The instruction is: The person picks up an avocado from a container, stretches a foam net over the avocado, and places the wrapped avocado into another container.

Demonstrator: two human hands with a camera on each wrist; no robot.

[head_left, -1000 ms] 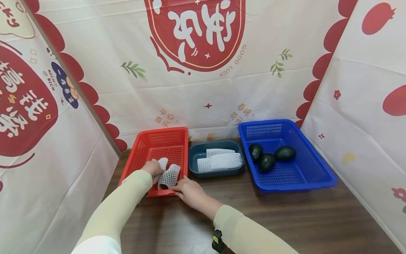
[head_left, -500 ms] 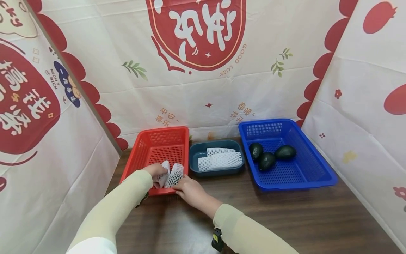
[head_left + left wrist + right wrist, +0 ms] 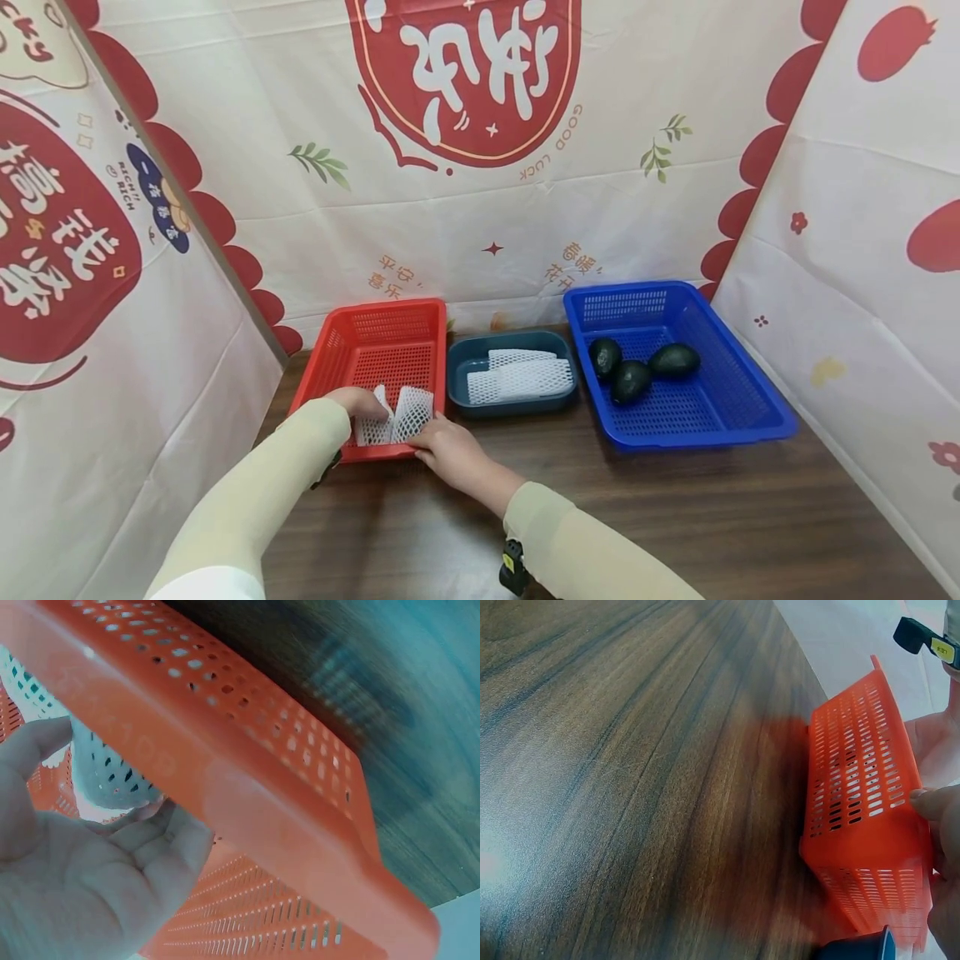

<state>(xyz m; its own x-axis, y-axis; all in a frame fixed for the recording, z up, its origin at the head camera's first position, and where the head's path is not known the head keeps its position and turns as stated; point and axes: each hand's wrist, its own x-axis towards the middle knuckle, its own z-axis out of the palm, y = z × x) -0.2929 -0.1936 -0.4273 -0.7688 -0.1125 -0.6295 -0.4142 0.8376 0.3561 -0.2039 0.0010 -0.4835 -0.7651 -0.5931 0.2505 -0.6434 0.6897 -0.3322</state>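
Two white foam fruit nets lie side by side at the front of the red basket. My left hand reaches into this basket and holds the left foam net. The left wrist view shows the thumb against the net's side and curled fingers at its lower end. What the net contains is hidden. Beside it, close to my right fingers, lies the right foam net. My right hand grips the basket's front right corner, with the thumb on the outside of the rim.
A dark teal tray holding more white foam nets stands right of the red basket. Farther right, a blue basket holds three dark avocados. The wooden table extends in front; printed cloth walls surround it.
The left foam net, tilted under my left hand before, now lies flatter beside the other one. My left hand has shifted slightly left. The right hand keeps its grip on the basket corner.
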